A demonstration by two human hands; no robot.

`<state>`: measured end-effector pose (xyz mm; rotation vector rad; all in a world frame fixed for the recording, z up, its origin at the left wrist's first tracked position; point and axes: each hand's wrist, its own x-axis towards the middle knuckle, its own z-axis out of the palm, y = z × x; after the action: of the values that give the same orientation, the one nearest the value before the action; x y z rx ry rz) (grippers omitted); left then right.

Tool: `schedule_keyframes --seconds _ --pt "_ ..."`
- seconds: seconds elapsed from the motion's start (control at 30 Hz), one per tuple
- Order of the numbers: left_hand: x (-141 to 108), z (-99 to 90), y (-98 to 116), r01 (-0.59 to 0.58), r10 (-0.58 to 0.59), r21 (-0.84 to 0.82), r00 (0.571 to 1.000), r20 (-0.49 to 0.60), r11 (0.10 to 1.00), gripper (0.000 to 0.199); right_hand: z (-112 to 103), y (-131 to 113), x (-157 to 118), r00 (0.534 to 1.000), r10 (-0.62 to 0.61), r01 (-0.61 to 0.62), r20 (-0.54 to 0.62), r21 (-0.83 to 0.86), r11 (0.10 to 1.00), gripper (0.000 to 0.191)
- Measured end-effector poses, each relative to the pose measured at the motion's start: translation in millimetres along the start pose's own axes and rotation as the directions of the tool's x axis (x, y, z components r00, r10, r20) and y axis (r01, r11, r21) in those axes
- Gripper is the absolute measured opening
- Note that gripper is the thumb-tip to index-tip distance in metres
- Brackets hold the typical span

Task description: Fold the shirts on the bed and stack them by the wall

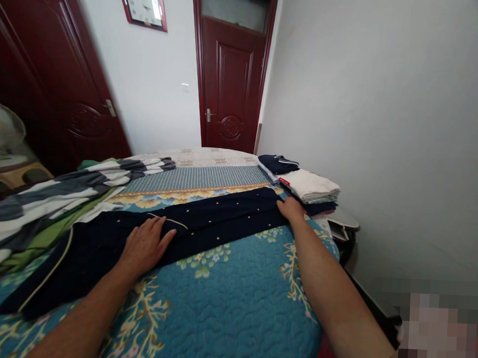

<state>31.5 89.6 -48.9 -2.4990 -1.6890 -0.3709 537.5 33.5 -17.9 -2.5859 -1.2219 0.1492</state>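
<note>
A long navy garment with small pale dots and cream piping lies folded lengthwise across the bed. Its exact kind is not clear. My left hand rests flat on it, fingers spread, beside a line of piping. At the garment's right end, my right hand is closed on the edge, its thumb on the cloth and most fingers hidden. Just beyond that hand is a stack of folded clothes, with a cream piece and a navy piece on top.
A teal floral quilt covers the bed. Grey-and-white striped cloth and a green cloth are heaped at left. A bare wall runs along the right. Past the bed stands a dark red door.
</note>
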Motion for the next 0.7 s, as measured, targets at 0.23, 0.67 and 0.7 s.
schedule_keyframes --seconds 0.23,0.67,0.7 --pt "1 -0.9 0 -0.019 0.019 0.008 1.000 0.003 1.000 0.077 3 5 2 0.995 -0.082 0.089 -0.062 0.102 0.991 0.050" --pt "-2 -8.5 10 0.008 -0.009 -0.021 0.999 -0.051 1.000 0.070 -2 7 -6 0.990 -0.106 0.130 -0.097 0.282 0.950 0.044" --pt "-3 -9.3 12 0.015 -0.017 -0.029 0.998 -0.059 0.999 0.069 -3 6 -7 0.988 -0.109 0.136 -0.108 0.290 0.947 0.045"
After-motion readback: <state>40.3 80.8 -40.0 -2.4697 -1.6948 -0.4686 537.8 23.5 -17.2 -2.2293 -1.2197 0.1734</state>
